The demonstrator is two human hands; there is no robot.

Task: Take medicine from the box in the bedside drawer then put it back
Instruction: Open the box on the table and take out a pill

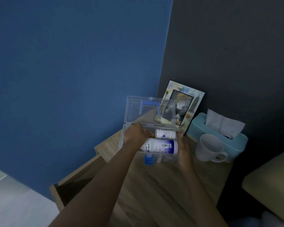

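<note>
Wooden bedside top (154, 185); left hand (136, 132) reaching into clear box (133, 112), grip unclear; right hand (184, 149) open against its side.

Wood bedside table (162, 185) w/ stuff on it.
Clear box (129, 141) sits in the middle, white mug (208, 147) & blue tissue box (236, 141) on the right, pic frame (195, 104) at the back.
</note>
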